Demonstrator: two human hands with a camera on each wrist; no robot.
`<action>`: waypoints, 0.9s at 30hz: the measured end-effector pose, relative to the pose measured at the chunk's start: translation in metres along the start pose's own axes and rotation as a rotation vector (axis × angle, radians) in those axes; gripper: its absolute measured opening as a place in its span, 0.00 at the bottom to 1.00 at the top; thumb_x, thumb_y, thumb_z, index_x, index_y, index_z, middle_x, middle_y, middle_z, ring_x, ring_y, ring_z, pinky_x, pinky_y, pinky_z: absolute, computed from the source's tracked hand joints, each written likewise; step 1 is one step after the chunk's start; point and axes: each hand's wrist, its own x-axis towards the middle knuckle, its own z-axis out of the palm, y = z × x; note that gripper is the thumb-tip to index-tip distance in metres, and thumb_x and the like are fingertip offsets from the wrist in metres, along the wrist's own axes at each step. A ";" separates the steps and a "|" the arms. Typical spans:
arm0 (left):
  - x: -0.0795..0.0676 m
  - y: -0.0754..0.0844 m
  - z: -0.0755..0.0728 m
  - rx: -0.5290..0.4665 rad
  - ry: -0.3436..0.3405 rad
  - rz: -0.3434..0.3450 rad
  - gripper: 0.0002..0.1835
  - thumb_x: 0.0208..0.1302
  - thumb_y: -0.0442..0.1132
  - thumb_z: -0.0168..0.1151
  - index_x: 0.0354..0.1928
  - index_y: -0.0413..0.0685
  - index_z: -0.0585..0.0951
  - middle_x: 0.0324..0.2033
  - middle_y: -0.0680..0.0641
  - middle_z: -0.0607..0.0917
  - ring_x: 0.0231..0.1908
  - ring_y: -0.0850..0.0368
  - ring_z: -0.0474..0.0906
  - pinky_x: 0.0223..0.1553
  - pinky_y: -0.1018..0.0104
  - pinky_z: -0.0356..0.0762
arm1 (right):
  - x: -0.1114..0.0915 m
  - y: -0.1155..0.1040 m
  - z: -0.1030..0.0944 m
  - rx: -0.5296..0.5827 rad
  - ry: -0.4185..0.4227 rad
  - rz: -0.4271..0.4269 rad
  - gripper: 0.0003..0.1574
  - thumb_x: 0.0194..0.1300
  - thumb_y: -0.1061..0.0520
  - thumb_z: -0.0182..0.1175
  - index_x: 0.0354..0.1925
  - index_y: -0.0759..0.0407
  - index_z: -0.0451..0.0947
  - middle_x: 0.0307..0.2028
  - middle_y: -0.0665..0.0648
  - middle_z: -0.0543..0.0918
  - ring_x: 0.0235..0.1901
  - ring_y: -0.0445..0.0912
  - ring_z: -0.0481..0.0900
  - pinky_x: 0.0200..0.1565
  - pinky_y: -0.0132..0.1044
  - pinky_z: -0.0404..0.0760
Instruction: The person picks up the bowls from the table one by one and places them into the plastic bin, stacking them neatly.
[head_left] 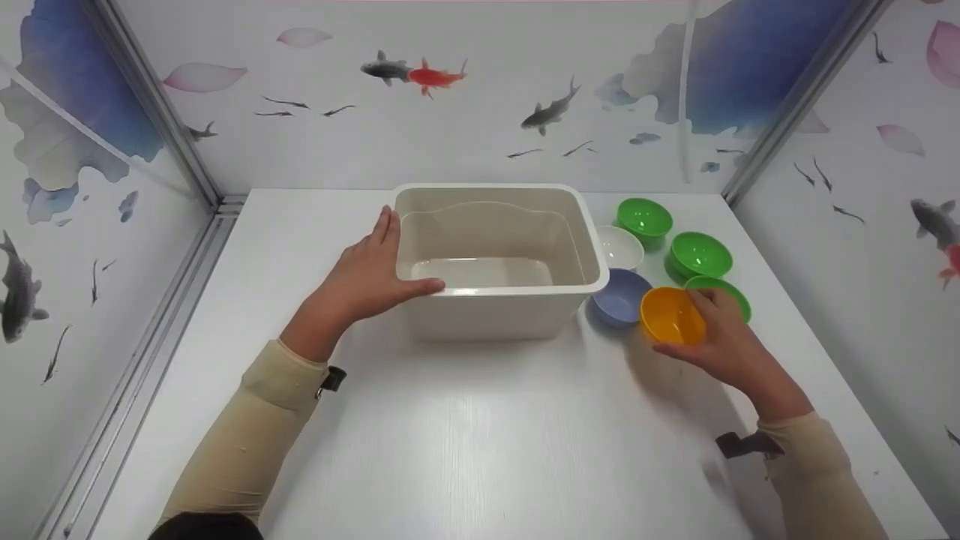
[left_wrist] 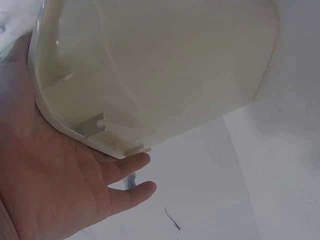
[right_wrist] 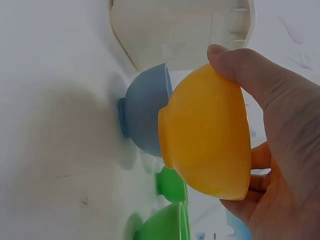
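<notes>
Evidently, a glossy orange-yellow plastic bowl [head_left: 670,319] is held clear of the white tabletop [head_left: 465,435] by the right hand [head_left: 731,341], its rim pinched between the thumb on the near side and the fingers opposite. The bowl is tilted slightly, to the right of a deep cream-coloured rectangular plastic tub [head_left: 487,319]. The tub's left near corner is steadied by the left hand [head_left: 367,277], spread wide, with straight fingers along the side and the thumb laid over the near rim; nothing is gripped by it.

A slate-blue round bowl [head_left: 619,300] is overlapped by the orange one; whether they touch cannot be told. A white round bowl [head_left: 621,249] is set beside the tub, with three bright green round bowls [head_left: 700,255] farther right.

The blue bowl could be knocked if the orange one were moved sideways too low. The smooth rim might be lost if the pinch were loosened, and the tub could be shifted if pushed unevenly.
</notes>
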 end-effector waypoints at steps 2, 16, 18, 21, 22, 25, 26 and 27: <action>0.000 0.000 0.000 0.002 0.000 0.002 0.77 0.61 0.82 0.66 0.89 0.38 0.37 0.89 0.39 0.37 0.83 0.30 0.57 0.79 0.35 0.61 | 0.003 -0.001 -0.003 -0.005 0.007 -0.012 0.61 0.56 0.48 0.88 0.75 0.75 0.70 0.67 0.75 0.67 0.66 0.71 0.64 0.62 0.70 0.69; 0.000 0.000 0.000 0.008 0.005 0.008 0.79 0.60 0.85 0.64 0.89 0.36 0.37 0.89 0.38 0.38 0.83 0.31 0.57 0.79 0.36 0.61 | 0.035 -0.024 -0.028 0.049 -0.021 -0.010 0.63 0.57 0.48 0.88 0.78 0.73 0.67 0.69 0.74 0.65 0.63 0.70 0.69 0.62 0.70 0.76; 0.000 -0.001 -0.001 0.003 0.001 0.004 0.79 0.60 0.85 0.64 0.89 0.37 0.37 0.89 0.38 0.38 0.83 0.32 0.56 0.79 0.36 0.61 | 0.042 -0.029 -0.029 0.067 -0.016 -0.014 0.62 0.58 0.49 0.88 0.78 0.72 0.68 0.70 0.74 0.65 0.64 0.70 0.69 0.64 0.70 0.75; -0.001 -0.001 -0.001 -0.002 -0.004 -0.002 0.79 0.59 0.86 0.63 0.89 0.38 0.36 0.89 0.39 0.37 0.84 0.33 0.55 0.80 0.37 0.60 | 0.051 -0.037 -0.030 0.096 -0.004 -0.014 0.62 0.58 0.49 0.87 0.79 0.70 0.68 0.70 0.73 0.65 0.65 0.69 0.69 0.66 0.70 0.74; -0.001 -0.001 0.000 -0.003 -0.005 0.000 0.79 0.59 0.86 0.63 0.89 0.38 0.36 0.89 0.39 0.37 0.84 0.33 0.55 0.80 0.37 0.60 | 0.053 -0.039 -0.031 0.104 0.000 -0.012 0.62 0.59 0.49 0.87 0.79 0.70 0.67 0.70 0.73 0.65 0.65 0.68 0.69 0.66 0.70 0.74; 0.000 -0.001 0.000 0.001 -0.011 0.003 0.80 0.58 0.88 0.61 0.89 0.38 0.36 0.89 0.40 0.36 0.84 0.33 0.54 0.80 0.36 0.59 | 0.061 -0.045 -0.032 0.119 0.014 -0.004 0.61 0.59 0.49 0.87 0.79 0.70 0.67 0.69 0.71 0.65 0.65 0.67 0.69 0.66 0.62 0.75; 0.000 -0.002 0.000 0.002 -0.012 0.005 0.80 0.58 0.89 0.60 0.89 0.38 0.37 0.89 0.40 0.36 0.85 0.33 0.53 0.80 0.36 0.58 | 0.063 -0.046 -0.033 0.122 0.017 -0.004 0.61 0.59 0.49 0.87 0.79 0.70 0.67 0.69 0.71 0.65 0.65 0.66 0.70 0.66 0.57 0.76; 0.000 -0.002 0.000 0.004 -0.014 0.006 0.80 0.58 0.89 0.60 0.89 0.38 0.37 0.89 0.40 0.35 0.85 0.33 0.53 0.80 0.36 0.58 | 0.065 -0.048 -0.034 0.125 0.017 -0.003 0.61 0.60 0.49 0.87 0.79 0.69 0.67 0.69 0.71 0.65 0.65 0.66 0.70 0.65 0.52 0.76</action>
